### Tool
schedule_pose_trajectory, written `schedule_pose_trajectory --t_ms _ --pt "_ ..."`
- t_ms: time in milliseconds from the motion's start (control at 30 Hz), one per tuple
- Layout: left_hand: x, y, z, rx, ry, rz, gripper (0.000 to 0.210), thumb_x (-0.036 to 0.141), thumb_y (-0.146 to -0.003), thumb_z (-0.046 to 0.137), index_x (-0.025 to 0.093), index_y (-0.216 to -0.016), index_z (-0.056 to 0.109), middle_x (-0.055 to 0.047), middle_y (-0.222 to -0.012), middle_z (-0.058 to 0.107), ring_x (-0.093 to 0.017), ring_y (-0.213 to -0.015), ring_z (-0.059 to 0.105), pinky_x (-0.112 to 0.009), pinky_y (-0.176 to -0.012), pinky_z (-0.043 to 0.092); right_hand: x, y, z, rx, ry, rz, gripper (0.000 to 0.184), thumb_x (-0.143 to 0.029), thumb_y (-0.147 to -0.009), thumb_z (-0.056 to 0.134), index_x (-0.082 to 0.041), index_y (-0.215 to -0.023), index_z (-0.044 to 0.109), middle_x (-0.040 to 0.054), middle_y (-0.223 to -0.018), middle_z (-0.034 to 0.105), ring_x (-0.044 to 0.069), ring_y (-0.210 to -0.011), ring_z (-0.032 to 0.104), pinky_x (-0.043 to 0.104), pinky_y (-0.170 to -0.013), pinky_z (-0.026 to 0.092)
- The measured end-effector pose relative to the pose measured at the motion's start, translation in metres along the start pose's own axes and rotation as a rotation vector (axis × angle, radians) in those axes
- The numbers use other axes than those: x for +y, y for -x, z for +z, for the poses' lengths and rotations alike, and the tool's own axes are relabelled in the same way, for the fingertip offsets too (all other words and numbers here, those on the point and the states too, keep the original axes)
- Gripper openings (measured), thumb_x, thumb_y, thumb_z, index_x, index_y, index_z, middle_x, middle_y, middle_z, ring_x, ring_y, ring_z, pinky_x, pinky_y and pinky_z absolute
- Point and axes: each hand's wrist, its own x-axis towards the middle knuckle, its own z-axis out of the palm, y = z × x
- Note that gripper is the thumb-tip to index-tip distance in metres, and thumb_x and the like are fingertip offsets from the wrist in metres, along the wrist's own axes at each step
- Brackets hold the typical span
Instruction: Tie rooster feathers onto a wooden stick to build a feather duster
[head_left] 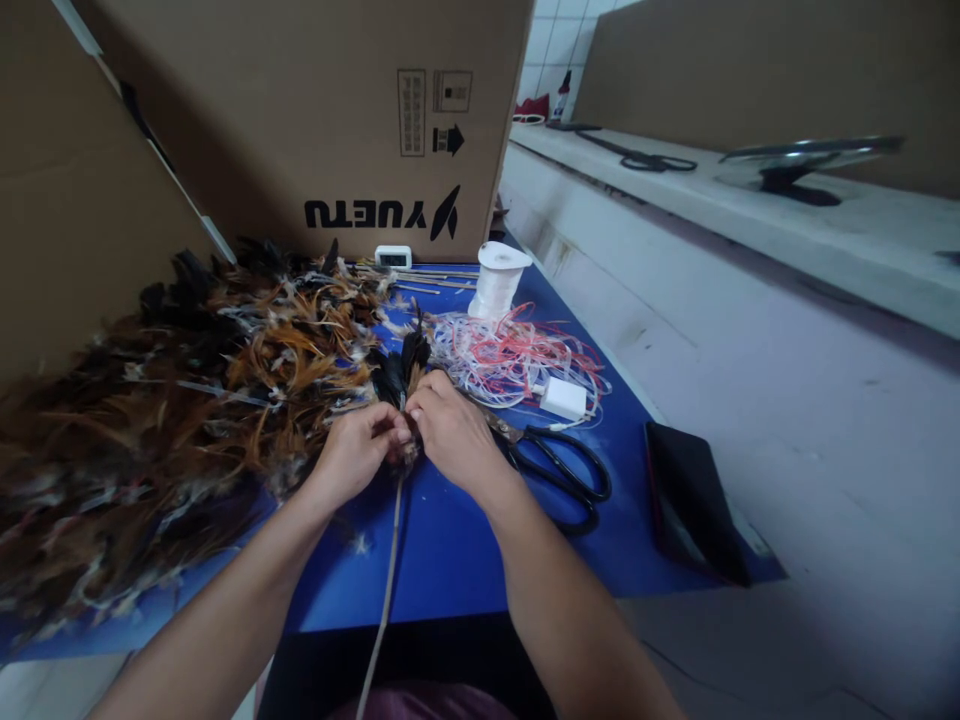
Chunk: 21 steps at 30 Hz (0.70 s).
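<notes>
Both hands meet at a bunch of dark feathers (401,370) bound around the top of a thin stick (391,570), which slants down toward my lap. My left hand (367,445) pinches at the left side of the bunch, thumb and fingers together. On the right side, my right hand (448,425) closes its fingertips on the same feathers. Whether string lies in the pinch is hidden. Black-handled scissors (566,470) rest just right of my right hand, blades partly behind it. A large heap of brown and black feathers (247,370) spreads to the left.
Tangled white and red plastic strips (510,350) lie behind the scissors, with a white spool (500,280) and a white charger (562,398). A dark phone (694,500) sits at the right edge of the blue table (450,560). A cardboard box (337,120) stands behind.
</notes>
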Motion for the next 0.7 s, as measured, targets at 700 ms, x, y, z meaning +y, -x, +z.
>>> schedule_pose_trajectory --t_ms 700 --pt "0.0039 -0.0001 -0.0027 -0.027 0.011 0.023 0.007 0.019 -0.076 0.057 0.018 -0.069 0.057 0.005 -0.053 0.057 -0.009 -0.050 0.054 -0.020 -0.053 0.040 0.0004 0.0007 -0.0026 -0.035 -0.022 -0.025 0.011 -0.013 -0.086 0.046 -0.017 -0.085 0.056 0.0059 -0.103 0.051 0.015 -0.088 0.051 0.028 -0.079 0.041"
